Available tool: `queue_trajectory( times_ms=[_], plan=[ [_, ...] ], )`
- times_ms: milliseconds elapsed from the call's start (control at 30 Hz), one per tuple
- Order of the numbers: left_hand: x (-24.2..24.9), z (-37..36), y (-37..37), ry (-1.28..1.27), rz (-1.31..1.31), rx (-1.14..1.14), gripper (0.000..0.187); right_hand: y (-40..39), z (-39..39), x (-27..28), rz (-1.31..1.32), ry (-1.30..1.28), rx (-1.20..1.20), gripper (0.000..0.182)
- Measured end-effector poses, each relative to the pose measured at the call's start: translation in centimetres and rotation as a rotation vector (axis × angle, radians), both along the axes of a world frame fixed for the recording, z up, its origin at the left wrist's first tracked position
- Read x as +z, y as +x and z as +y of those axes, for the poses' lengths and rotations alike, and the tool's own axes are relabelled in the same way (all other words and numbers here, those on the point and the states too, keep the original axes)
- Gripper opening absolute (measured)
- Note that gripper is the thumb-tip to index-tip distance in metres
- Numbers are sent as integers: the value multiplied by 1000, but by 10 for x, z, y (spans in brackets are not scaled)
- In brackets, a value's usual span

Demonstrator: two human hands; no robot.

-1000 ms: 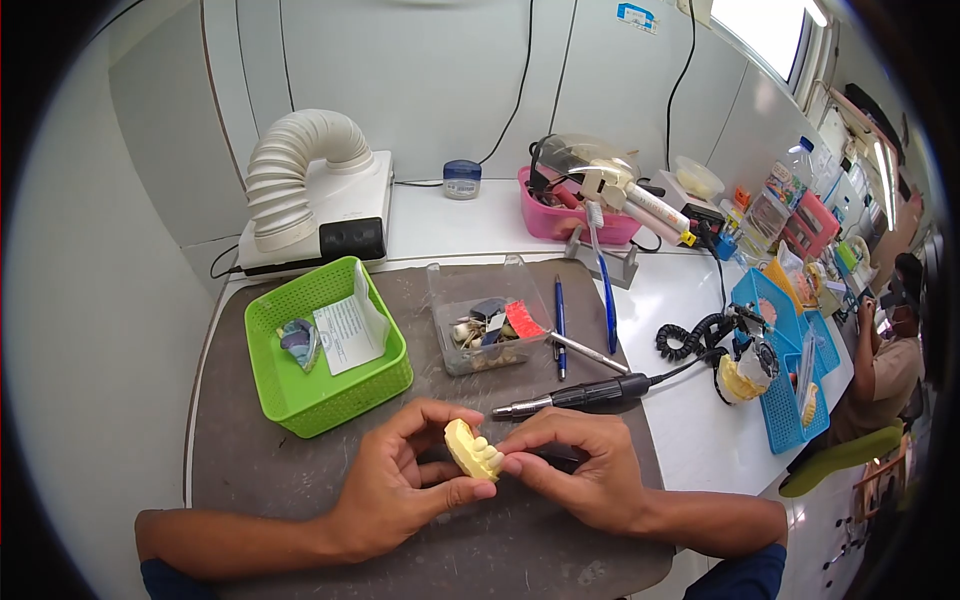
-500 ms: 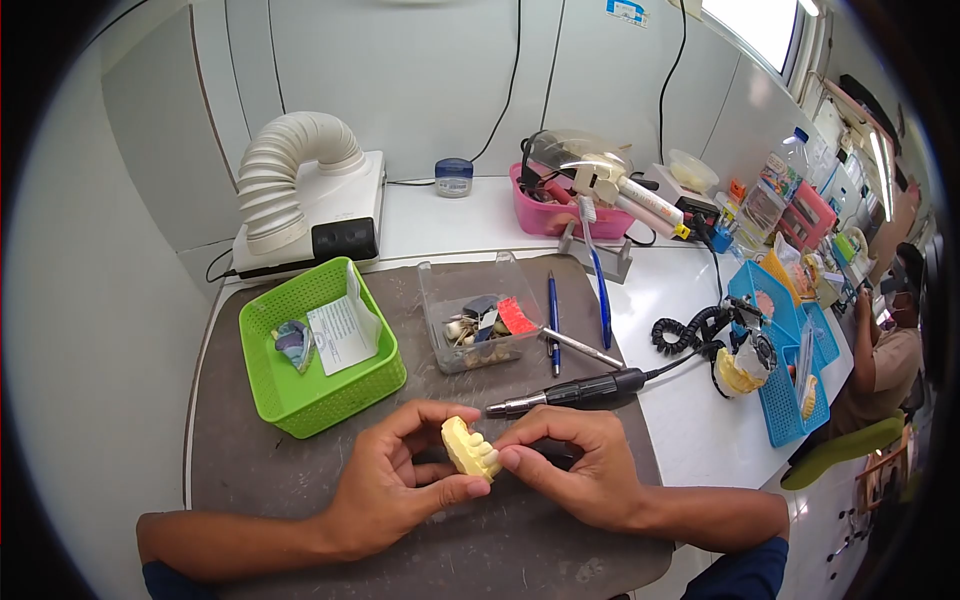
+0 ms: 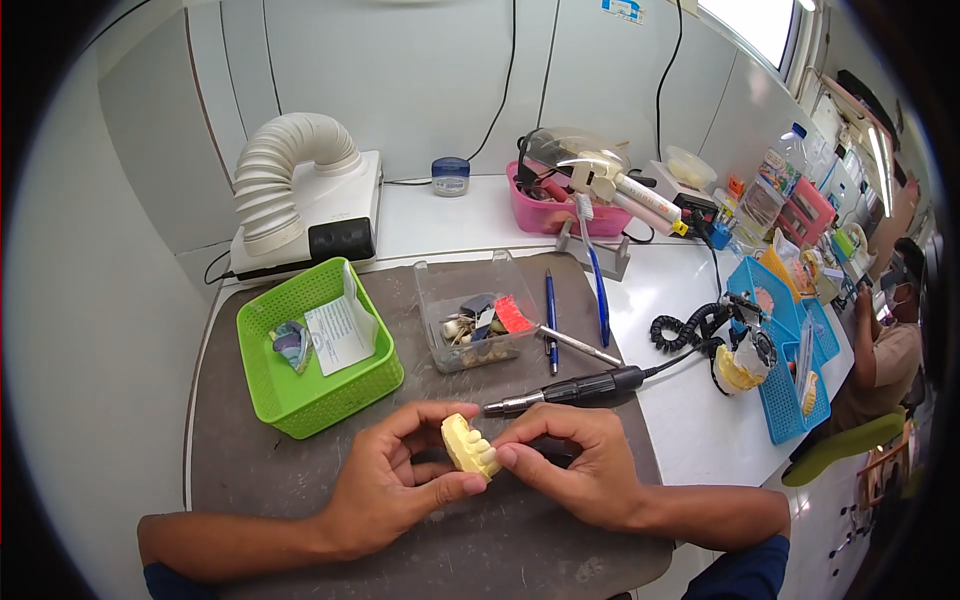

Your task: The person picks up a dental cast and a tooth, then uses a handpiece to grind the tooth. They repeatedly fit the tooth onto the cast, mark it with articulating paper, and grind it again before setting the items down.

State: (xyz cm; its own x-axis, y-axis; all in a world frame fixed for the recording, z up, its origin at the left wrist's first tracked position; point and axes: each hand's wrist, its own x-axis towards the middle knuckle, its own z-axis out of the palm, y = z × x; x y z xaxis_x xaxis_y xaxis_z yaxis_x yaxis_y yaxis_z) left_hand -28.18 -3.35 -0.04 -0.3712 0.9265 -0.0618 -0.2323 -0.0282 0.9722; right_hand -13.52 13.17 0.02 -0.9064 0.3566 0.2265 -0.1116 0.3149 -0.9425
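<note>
Grey matting covers the near bench, and over it I see both hands meeting on a yellow dental cast (image 3: pixel 470 446). My left hand (image 3: pixel 400 480) pinches the cast between thumb below and fingers above; my right hand (image 3: pixel 570 462) closes on its right end with thumb and fingertips. It sits just above the mat (image 3: pixel 260 480), near centre.

I judge the cast to be stone-like: stiff, fairly light, brittle at the teeth, so I would grip the base, not the tooth row.

Just beyond the right hand lies a black handpiece (image 3: pixel 570 392), tip pointing left, its coiled cord (image 3: pixel 685 332) running right. Farther off stand a clear box (image 3: pixel 475 325) of small parts, a green basket (image 3: pixel 310 350) to the left, and a pen (image 3: pixel 550 320). A white suction unit (image 3: pixel 305 200) sits far left. Nothing lies between my hands and the cast.
</note>
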Motion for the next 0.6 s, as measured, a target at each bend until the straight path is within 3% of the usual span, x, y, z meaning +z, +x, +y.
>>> queue_trajectory(
  times_ms=[267, 333, 600],
  plan=[
    [-2, 0, -2, -5, 2, -15, 65, 1, -1, 3, -48, -41, 3, 16],
    [-4, 0, -4, 13, 17, -18, 64, 1, -2, 3, -64, -165, -15, 17],
    [-4, -1, -5, 19, -41, -43, 58, 6, -2, 0, 37, -137, -13, 16]
  ],
)
